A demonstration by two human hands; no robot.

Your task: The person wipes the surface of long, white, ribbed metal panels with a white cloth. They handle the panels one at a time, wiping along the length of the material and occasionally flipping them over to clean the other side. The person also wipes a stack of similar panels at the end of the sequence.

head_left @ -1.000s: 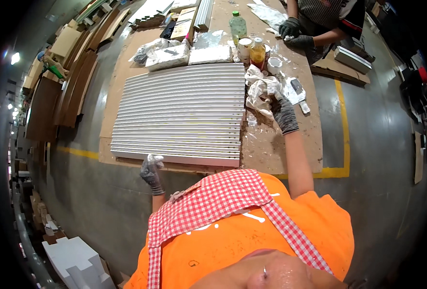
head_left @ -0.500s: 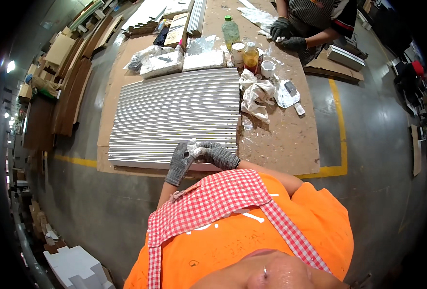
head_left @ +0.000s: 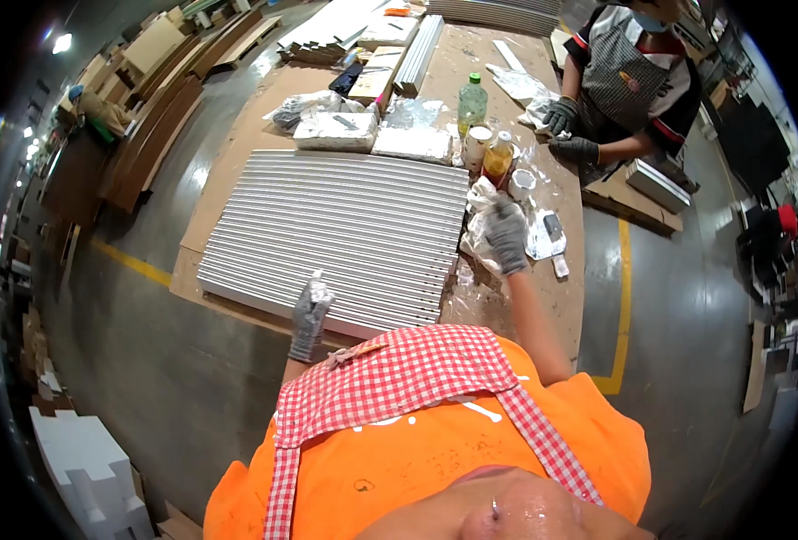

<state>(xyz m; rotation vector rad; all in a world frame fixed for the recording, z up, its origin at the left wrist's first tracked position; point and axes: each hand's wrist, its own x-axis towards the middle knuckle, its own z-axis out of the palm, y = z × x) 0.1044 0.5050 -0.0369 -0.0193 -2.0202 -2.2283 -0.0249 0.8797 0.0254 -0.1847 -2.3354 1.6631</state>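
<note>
My left hand (head_left: 310,315), in a grey knit glove smeared with white, is at the near edge of a stack of ribbed white strips (head_left: 336,234). Its fingers are closed around a small white lump (head_left: 318,284), which looks like putty or wadded cloth. To the right of the stack, my right hand (head_left: 509,236), gloved the same way, is closed on a crumpled white rag (head_left: 478,236) lying on the table. Its fingertips are partly lost against the rag. Just beyond are a white cup (head_left: 522,184) and a bottle of amber liquid (head_left: 498,160).
A green-capped bottle (head_left: 473,106) and a pale can (head_left: 477,144) stand farther back. White-smeared blocks (head_left: 336,131) lie behind the stack. A grey block on a white sheet (head_left: 543,243) is right of my hand. Across the table a co-worker's gloved hands (head_left: 565,135) hold something white.
My hands, together at the stack's near edge before, are now apart. The right has reached forward and right to the rag; the left keeps the white lump. The view has shifted.
</note>
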